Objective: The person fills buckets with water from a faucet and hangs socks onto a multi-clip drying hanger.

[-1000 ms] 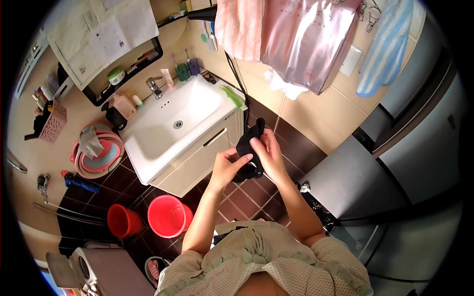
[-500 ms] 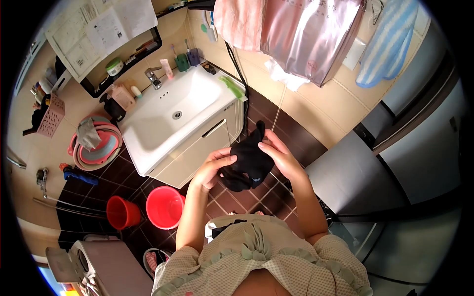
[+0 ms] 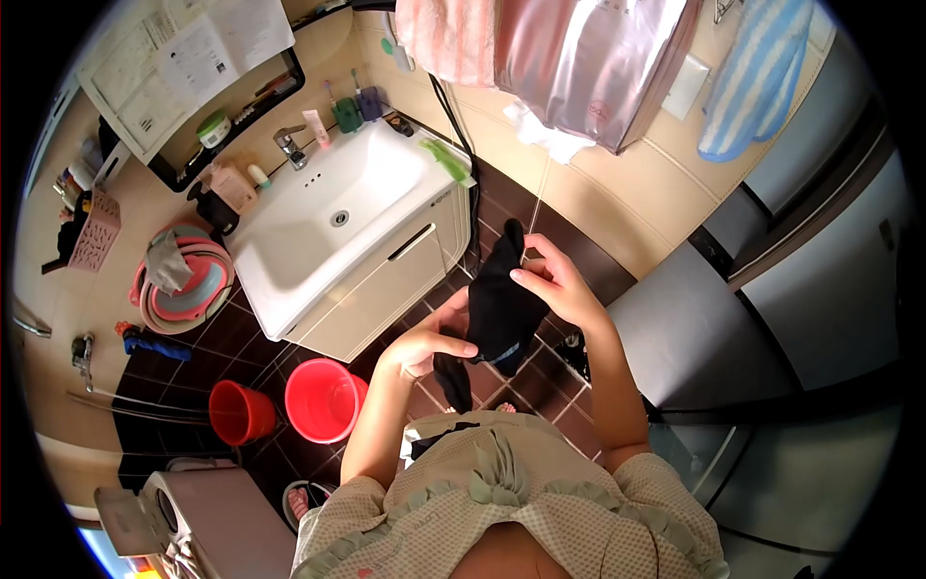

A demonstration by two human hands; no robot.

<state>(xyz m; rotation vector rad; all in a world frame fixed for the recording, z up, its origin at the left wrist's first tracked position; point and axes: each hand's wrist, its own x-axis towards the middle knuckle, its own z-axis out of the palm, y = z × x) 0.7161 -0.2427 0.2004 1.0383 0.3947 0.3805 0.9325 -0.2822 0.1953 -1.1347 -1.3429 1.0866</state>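
Both my hands hold a black sock (image 3: pixel 503 299) in front of my waist, stretched lengthwise with a narrow blue band near its lower end. My left hand (image 3: pixel 431 340) grips its lower left edge, thumb on top and the other fingers partly behind the cloth. A second dark piece of cloth (image 3: pixel 452 382) hangs below that hand; whether it is joined to the sock I cannot tell. Higher up, my right hand (image 3: pixel 557 286) pinches the right edge of the sock between thumb and fingers.
A white washbasin (image 3: pixel 289 256) on a cabinet stands ahead to the left. Two red buckets, a larger one (image 3: pixel 325 436) and a smaller one (image 3: pixel 241 442), rest on the tiled floor. Pink folding basins (image 3: pixel 154 314) lean at the left wall. Towels (image 3: pixel 757 82) hang on the right.
The bunched black cloth has been drawn out longer. My left hand has moved down along it, and a dark piece now dangles beneath. My view has shifted slightly.
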